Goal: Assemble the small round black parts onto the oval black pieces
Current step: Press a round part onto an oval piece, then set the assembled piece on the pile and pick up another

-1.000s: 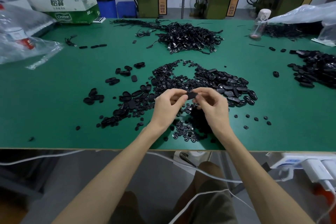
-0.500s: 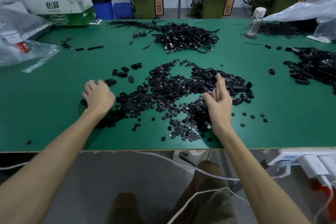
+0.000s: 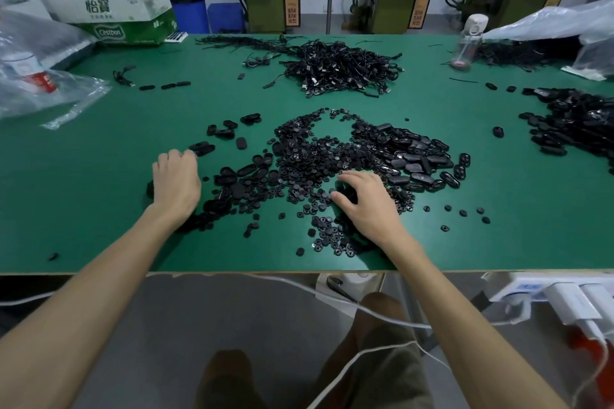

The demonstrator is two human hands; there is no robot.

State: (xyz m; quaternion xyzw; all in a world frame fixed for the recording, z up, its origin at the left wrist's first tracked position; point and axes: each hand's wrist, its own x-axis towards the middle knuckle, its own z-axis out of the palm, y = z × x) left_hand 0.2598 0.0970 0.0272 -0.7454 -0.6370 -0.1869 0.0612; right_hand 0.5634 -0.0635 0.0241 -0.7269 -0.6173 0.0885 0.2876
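Two hands of yours are down on the green table. Nearest, your right hand curls its fingers into the small round black parts; whether they pinch one cannot be told. Your left hand sits knuckles up, fingertips hidden, at the left-hand scatter of oval black pieces. Farther back lies a heap of black cables.

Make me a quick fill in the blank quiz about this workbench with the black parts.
The table has a ____ top.
The small parts under the right hand are ____ in shape.
The cardboard box sits at the far ____ corner.
Missing words: green, round, left.
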